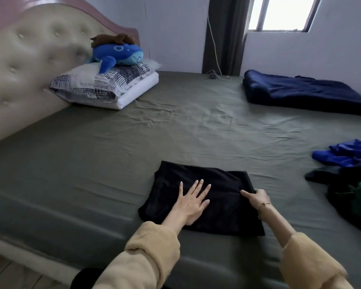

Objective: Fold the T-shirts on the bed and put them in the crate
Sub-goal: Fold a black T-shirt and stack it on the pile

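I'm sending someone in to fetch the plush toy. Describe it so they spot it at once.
Start at the padded headboard on the far left of the bed. Against it lies a stack of pillows, and the blue whale toy sits on top of them. It is the only bright blue, finned thing there, with a brown plush lying on its back.

The room is a bit dim. Daylight comes in through the window point(282, 13) at the top right, and the glass looks washed out and white. The bed point(133, 142) is softly lit, with weak shadows. The wide lens bends the edges. The headboard point(29, 69) looks blurry and smeared.
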A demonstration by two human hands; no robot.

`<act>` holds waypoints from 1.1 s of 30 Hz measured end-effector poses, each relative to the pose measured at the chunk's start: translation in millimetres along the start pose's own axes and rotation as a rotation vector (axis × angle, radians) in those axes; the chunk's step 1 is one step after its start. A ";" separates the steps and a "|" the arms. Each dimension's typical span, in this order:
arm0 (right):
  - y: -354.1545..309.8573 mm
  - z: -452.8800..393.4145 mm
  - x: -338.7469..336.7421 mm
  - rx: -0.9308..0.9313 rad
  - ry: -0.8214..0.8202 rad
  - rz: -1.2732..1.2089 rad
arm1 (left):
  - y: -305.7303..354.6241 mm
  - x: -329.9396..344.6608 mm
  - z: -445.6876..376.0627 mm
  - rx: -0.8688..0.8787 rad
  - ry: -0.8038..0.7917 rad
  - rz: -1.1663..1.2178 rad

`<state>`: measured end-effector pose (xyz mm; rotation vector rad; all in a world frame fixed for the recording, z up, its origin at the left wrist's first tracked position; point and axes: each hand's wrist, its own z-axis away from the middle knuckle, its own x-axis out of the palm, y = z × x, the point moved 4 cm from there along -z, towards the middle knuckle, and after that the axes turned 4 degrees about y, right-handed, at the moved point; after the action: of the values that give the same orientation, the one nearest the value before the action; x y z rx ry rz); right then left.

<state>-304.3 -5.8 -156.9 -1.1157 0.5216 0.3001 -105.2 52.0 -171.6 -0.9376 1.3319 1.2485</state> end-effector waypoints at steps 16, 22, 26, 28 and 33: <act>13.7 -22.2 -66.4 -0.097 0.009 -0.144 | 57.6 -13.2 -25.7 -0.064 0.330 0.365; -50.7 25.0 -16.1 -0.166 -0.150 0.000 | -3.4 -17.7 -18.7 -0.449 0.233 0.929; -70.3 40.5 32.4 -0.153 -0.207 0.076 | -29.9 -15.2 -4.9 -0.586 0.201 1.128; -74.0 44.8 56.8 -0.136 -0.230 0.104 | -36.4 -16.0 0.3 -0.623 0.212 1.208; -78.6 55.1 104.7 -0.128 -0.269 0.149 | -48.3 -18.4 7.7 -0.695 0.208 1.378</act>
<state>-164.9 8.5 -134.0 -1.1402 0.3506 0.6115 -54.0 50.2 -161.3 -0.4953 1.7956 2.8459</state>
